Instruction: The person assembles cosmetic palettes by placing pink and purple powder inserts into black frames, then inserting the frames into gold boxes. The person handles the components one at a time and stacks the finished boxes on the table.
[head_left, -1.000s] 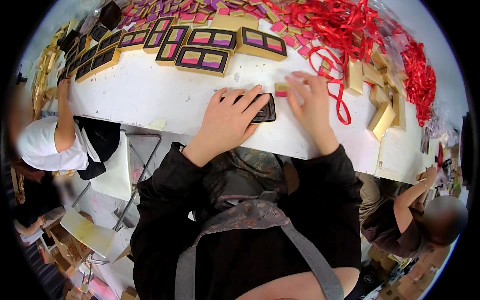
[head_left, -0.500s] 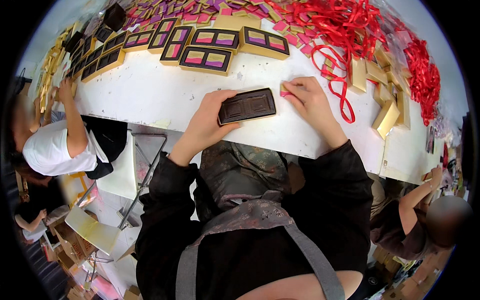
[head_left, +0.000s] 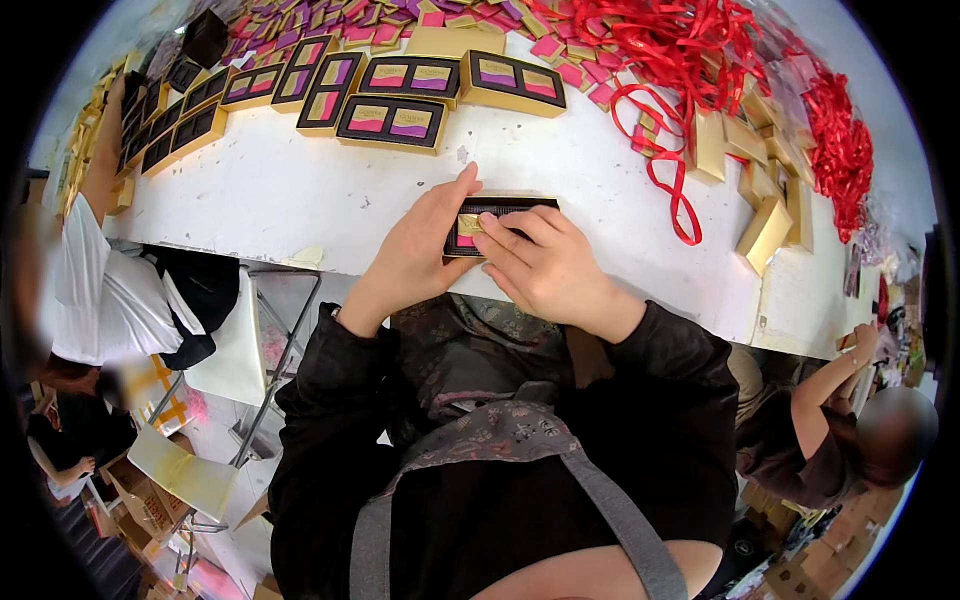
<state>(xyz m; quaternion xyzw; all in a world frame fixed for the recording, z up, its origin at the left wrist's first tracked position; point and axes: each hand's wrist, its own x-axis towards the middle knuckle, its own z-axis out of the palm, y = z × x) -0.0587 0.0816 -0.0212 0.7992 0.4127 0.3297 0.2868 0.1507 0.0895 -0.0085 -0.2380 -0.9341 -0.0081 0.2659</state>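
Observation:
My left hand [head_left: 418, 240] grips the left end of a small gold box with a dark insert [head_left: 525, 203] at the table's near edge, thumb below and fingers along its side. A flat pink-and-gold wrapped square [head_left: 467, 228] lies in the left compartment. My right hand [head_left: 548, 265] has its fingertips closed on that square and covers most of the box's right half. Beyond my hands stand filled gold boxes with the same inserts, among them a box with a pink and a purple square [head_left: 392, 122].
Loose pink, purple and gold squares [head_left: 375, 30] are heaped at the back. Red ribbons [head_left: 680, 200] trail at the right beside closed gold boxes [head_left: 765, 235]. Boxes with bare dark inserts [head_left: 185, 138] stand at the left. Co-workers [head_left: 85, 290] [head_left: 825, 430] sit on both sides.
My right hand has brought the wrapped square leftward from the table into the box's left compartment. The box has shifted slightly. The co-worker at the left now reaches farther forward.

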